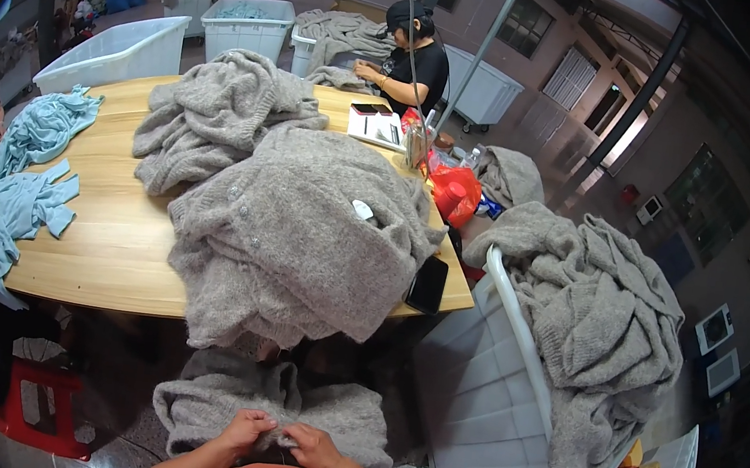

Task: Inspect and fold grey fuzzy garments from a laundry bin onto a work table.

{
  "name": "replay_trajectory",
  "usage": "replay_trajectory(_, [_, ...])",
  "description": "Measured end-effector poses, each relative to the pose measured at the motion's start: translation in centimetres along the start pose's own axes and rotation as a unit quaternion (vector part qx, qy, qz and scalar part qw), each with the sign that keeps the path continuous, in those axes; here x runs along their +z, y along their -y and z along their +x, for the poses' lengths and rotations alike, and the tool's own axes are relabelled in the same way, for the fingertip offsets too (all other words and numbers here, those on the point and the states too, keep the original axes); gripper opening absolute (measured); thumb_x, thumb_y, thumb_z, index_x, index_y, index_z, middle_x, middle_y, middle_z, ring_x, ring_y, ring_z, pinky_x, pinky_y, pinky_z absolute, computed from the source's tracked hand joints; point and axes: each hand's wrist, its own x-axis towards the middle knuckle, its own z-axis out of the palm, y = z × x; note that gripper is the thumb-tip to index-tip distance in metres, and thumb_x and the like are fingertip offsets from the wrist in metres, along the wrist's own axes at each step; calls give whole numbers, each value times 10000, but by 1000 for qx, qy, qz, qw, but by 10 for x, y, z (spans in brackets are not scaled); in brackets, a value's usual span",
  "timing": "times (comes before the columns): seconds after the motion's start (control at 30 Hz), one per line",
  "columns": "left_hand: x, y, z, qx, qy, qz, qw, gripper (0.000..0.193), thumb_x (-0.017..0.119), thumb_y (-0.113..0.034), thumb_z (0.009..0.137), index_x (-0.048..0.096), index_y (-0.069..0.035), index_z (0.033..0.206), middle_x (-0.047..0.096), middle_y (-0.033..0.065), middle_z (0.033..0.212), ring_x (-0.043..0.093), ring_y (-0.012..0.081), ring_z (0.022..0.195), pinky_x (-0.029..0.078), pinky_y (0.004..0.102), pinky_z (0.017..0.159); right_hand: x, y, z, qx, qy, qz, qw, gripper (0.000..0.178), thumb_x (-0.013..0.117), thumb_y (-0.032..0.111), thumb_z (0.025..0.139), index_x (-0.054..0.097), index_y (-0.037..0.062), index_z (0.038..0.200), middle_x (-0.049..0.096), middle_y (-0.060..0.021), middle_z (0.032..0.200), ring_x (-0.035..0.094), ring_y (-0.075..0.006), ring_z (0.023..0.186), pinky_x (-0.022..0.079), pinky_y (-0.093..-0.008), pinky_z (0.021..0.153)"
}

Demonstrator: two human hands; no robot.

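Both forearms come in from the lower edge and meet close to the body. The left hand [246, 427] is curled, its fingers [261, 422] bent down and pinched together. The right hand [311, 446] lies just beside it, almost touching, with its fingers [292, 434] also closed in a pinch.

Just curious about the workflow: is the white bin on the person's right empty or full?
Full, overflowing in fact. Grey knitted garments heap above the rim of the white bin and hang down over its outer side.
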Motion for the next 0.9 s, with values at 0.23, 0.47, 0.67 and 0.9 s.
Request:
replay_trajectory(0.23, [-19,-55,-6,133,-51,-85,986,49,570,-11,738,582,3,692,584,41,644,535,105,546,437,237,523,-29,-16,-8,97,-137,-51,984,248,524,-5,619,562,63,854,557,-118,802,557,-288,737,455,-342,626])
replay_trajectory(0.47, [0,-56,-18,121,17,-38,992,32,601,-33,737,595,-2,745,587,17,706,524,84,613,416,207,585,-53,16,4,45,-325,-9,945,326,452,-96,571,571,13,854,583,-138,774,579,-272,693,465,-311,614])
replay_trajectory(0.67, [17,-44,-11,77,71,67,992,44,590,-28,751,605,-38,791,568,-15,690,492,53,574,394,191,529,-23,17,9,-150,-123,23,981,337,519,-97,598,560,0,919,583,-154,814,578,-307,729,475,-342,642])
replay_trajectory(0.9, [17,-19,-8,-55,94,48,993,43,566,-43,758,593,-43,724,543,-21,635,479,51,555,368,179,507,-13,12,8,-169,-117,-69,976,256,567,-38,603,563,12,855,570,-101,760,556,-250,630,452,-313,545])
